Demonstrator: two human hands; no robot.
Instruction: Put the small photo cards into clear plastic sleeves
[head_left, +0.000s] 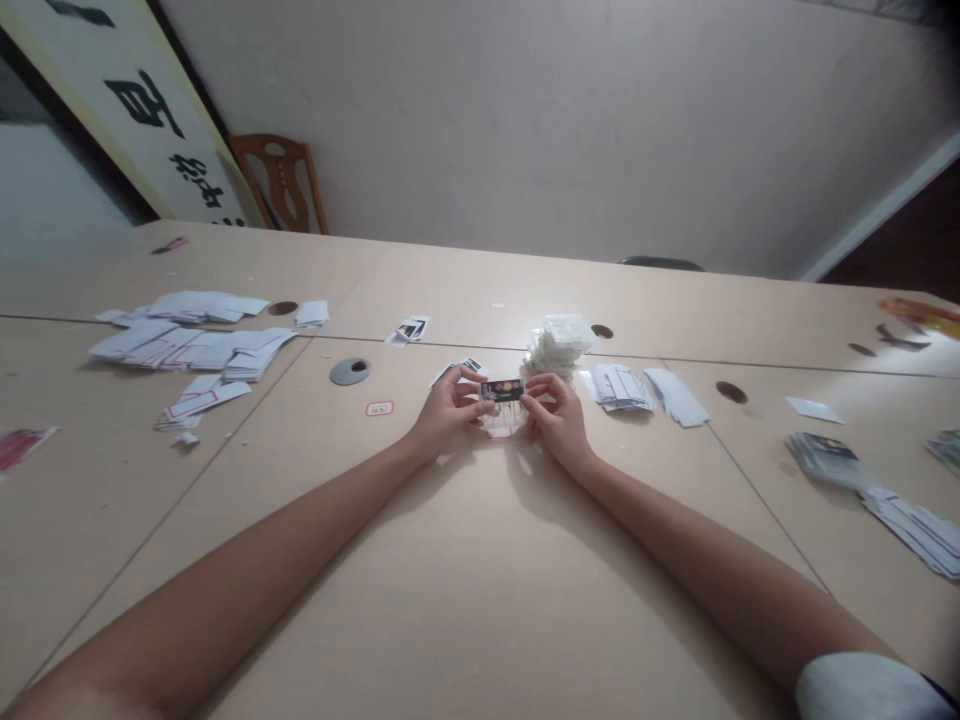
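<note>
Between my two hands is a small dark printed card (502, 390), held up just above the table. My left hand (448, 412) pinches its left end and my right hand (556, 415) its right end. Beneath the card lies a small white piece with a red border (500, 432). A few dark-and-white cards (469, 367) lie partly hidden behind my left fingers. Just beyond my right hand stands a pile of clear plastic sleeves or cases (559, 340); which of these I cannot tell.
White paper slips (187, 340) lie in heaps at the left, and more white stacks (622, 388) sit right of my hands. A grey cable cover (350, 371) and a small red-framed label (380, 408) are left of centre. Plastic-wrapped bundles (825, 458) lie far right.
</note>
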